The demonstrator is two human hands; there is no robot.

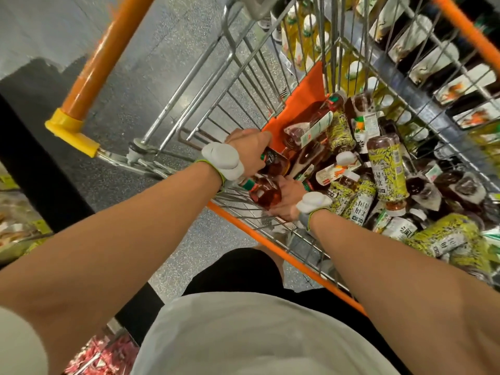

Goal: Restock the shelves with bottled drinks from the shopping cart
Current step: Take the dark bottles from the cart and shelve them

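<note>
Both my outstretched arms reach into the silver wire shopping cart [216, 85]: my left hand [247, 151] curls round a dark-labelled amber plastic bottle [276, 163], and my right hand [288, 203], fingers half-hidden, seemingly grips a green-capped amber bottle [266, 194].

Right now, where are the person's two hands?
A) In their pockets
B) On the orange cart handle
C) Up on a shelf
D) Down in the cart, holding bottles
D: the left hand grips a dark-labelled bottle and the right hand grips an amber bottle, both inside the shopping cart.
</note>
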